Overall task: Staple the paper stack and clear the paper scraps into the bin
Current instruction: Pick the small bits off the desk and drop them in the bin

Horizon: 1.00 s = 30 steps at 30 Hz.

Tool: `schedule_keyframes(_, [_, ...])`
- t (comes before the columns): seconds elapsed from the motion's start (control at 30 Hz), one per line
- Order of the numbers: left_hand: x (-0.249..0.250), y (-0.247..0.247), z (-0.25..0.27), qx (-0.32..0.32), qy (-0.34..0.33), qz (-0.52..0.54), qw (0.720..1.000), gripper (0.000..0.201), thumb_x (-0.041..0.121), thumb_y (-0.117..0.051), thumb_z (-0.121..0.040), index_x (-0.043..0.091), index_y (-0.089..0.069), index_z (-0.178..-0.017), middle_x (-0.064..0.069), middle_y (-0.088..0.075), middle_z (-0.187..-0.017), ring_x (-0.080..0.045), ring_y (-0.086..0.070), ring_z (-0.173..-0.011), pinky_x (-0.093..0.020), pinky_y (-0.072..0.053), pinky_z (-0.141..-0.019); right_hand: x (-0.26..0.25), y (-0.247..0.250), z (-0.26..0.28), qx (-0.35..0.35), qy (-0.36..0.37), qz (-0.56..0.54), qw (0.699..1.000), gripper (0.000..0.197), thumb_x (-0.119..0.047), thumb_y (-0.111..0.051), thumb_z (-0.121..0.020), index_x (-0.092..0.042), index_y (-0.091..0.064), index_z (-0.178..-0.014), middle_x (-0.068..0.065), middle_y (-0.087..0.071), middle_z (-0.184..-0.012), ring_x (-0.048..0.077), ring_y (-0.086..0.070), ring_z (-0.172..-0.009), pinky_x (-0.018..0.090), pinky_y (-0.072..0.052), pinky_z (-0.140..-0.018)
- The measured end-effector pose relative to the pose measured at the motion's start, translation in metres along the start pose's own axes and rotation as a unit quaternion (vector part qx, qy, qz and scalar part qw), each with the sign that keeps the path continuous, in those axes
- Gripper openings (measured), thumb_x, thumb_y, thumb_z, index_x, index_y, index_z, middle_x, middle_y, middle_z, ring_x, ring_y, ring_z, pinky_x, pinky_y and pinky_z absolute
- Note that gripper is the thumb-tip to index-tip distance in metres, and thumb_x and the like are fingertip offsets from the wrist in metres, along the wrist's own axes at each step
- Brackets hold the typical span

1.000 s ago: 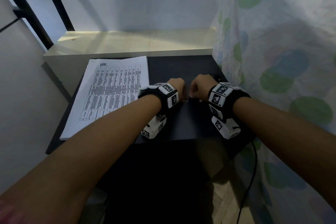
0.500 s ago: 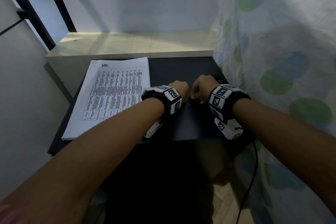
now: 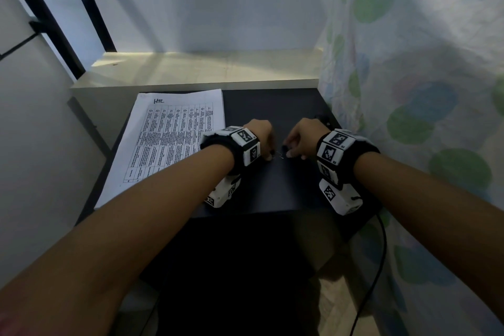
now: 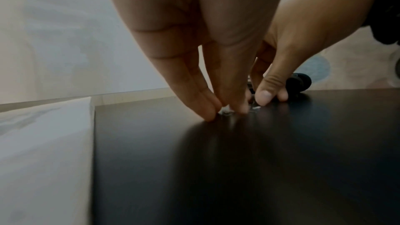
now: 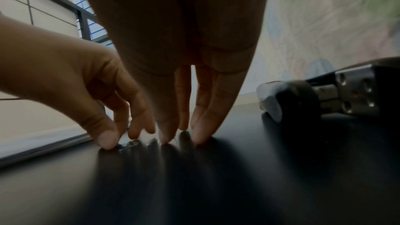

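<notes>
Flanking possibly staples [image 3: 278, 154], both hands' fingertips [image 4: 211, 115] mid-table [image 3: 272, 194], beside paper stack [image 3: 174, 139].

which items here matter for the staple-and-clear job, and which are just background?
Job:
- paper stack, flat on the left of the black table
- stapler, far right of the table
- small shiny bits between the fingertips, too small to identify
- left hand and right hand, fingertips down on the table

Background:
- spotted curtain
- pale ledge
- black cable
</notes>
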State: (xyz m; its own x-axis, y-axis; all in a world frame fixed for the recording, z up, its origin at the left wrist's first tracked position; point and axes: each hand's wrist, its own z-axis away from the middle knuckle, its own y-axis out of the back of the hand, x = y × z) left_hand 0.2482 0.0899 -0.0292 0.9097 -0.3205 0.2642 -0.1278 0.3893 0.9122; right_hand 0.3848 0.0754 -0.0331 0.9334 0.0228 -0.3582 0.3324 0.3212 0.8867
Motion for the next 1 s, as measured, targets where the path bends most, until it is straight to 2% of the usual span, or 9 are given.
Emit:
schedule_keyframes(0.1, [-0.002, 0.001, -0.001, -0.002, -0.019, -0.001, 1.000, 0.043, 0.015, -0.076, -0.074, 0.010, -0.064, -0.115, -0.007, -0.069, -0.116, -0.025, -0.064, -0.109, -0.027, -0.049, -0.088, 0.000, 0.000, -0.004, -0.006, -0.012, -0.017, 1.000, 0.031, -0.014, -0.076, -0.077, -0.009, -0.072, -0.107, -0.008, -0.059, -0.068, 0.022, -0.066, -0.069, 0.021, -0.054, -0.063])
schedule_keyframes(0.23, [-0.003, 0.003, -0.005, -0.011, -0.018, 0.010, 1.000, 0.033, 0.012, -0.074, -0.076, 0.013, -0.070, -0.109, -0.008, -0.072, -0.112, -0.020, -0.063, -0.080, -0.022, -0.048, -0.079, 0.004, -0.001, -0.006, 0.002, -0.010, -0.022, 1.000, 0.024, -0.014, -0.074, -0.078, -0.010, -0.075, -0.101, 0.006, -0.074, -0.099, 0.019, -0.064, -0.064, 0.018, -0.053, -0.063])
schedule_keyframes(0.37, [-0.002, 0.002, -0.007, 0.004, -0.016, 0.013, 1.000, 0.024, 0.013, -0.075, -0.075, 0.010, -0.074, -0.099, -0.008, -0.074, -0.106, -0.012, -0.055, -0.058, -0.023, -0.050, -0.078, 0.004, -0.003, -0.006, 0.009, -0.012, -0.034, 0.999, 0.017, -0.013, -0.073, -0.079, -0.007, -0.076, -0.095, 0.008, -0.075, -0.103, 0.027, -0.072, -0.082, 0.024, -0.057, -0.069])
schedule_keyframes(0.47, [0.002, 0.003, -0.005, 0.000, -0.008, -0.006, 1.000, 0.022, 0.015, -0.075, -0.076, 0.009, -0.074, -0.097, -0.009, -0.073, -0.107, -0.021, -0.065, -0.079, -0.029, -0.053, -0.088, -0.002, -0.005, -0.005, 0.013, 0.001, 0.023, 1.000, 0.015, -0.011, -0.068, -0.083, -0.006, -0.076, -0.095, 0.009, -0.075, -0.102, 0.027, -0.072, -0.086, 0.021, -0.054, -0.063])
schedule_keyframes(0.53, [0.007, 0.003, -0.005, -0.006, 0.004, -0.028, 1.000, 0.026, 0.017, -0.073, -0.078, 0.008, -0.072, -0.103, -0.011, -0.071, -0.112, -0.027, -0.068, -0.097, -0.032, -0.053, -0.090, -0.007, -0.008, -0.005, 0.013, 0.002, 0.077, 0.997, 0.018, -0.010, -0.062, -0.086, -0.004, -0.073, -0.098, 0.013, -0.072, -0.107, 0.031, -0.069, -0.093, 0.031, -0.057, -0.074])
schedule_keyframes(0.63, [0.014, 0.000, -0.004, -0.019, 0.038, -0.071, 0.997, 0.038, 0.020, -0.066, -0.084, 0.006, -0.062, -0.119, -0.014, -0.063, -0.124, -0.029, -0.062, -0.112, -0.032, -0.050, -0.091, -0.015, -0.014, -0.006, 0.007, 0.009, 0.166, 0.986, 0.024, -0.009, -0.052, -0.091, 0.003, -0.062, -0.109, 0.021, -0.062, -0.120, 0.035, -0.060, -0.108, 0.036, -0.049, -0.089])
schedule_keyframes(0.77, [0.027, -0.010, -0.006, -0.016, 0.051, -0.118, 0.992, 0.037, 0.014, -0.054, -0.093, 0.003, -0.054, -0.128, -0.013, -0.054, -0.136, -0.025, -0.054, -0.125, -0.030, -0.043, -0.101, -0.017, -0.016, -0.004, -0.040, 0.039, 0.223, 0.973, 0.034, -0.010, -0.048, -0.094, 0.000, -0.051, -0.127, 0.019, -0.044, -0.137, 0.032, -0.048, -0.124, 0.034, -0.041, -0.099])
schedule_keyframes(0.87, [0.028, -0.016, 0.002, -0.011, 0.061, -0.138, 0.988, 0.039, 0.010, -0.047, -0.096, 0.002, -0.047, -0.134, -0.012, -0.047, -0.144, -0.023, -0.045, -0.134, -0.029, -0.028, -0.112, -0.013, -0.021, -0.005, -0.048, 0.050, 0.253, 0.965, 0.039, -0.009, -0.052, -0.091, 0.000, -0.047, -0.128, 0.019, -0.042, -0.137, 0.032, -0.047, -0.124, 0.036, -0.042, -0.100])
schedule_keyframes(1.0, [0.018, -0.011, 0.009, 0.005, 0.014, -0.047, 0.999, 0.036, 0.006, -0.039, -0.098, -0.002, -0.049, -0.131, -0.014, -0.051, -0.139, -0.028, -0.048, -0.128, -0.029, -0.037, -0.105, -0.012, -0.023, -0.003, -0.044, 0.026, 0.234, 0.971, 0.042, -0.007, -0.055, -0.089, 0.002, -0.042, -0.127, 0.020, -0.042, -0.136, 0.035, -0.048, -0.123, 0.038, -0.042, -0.101])
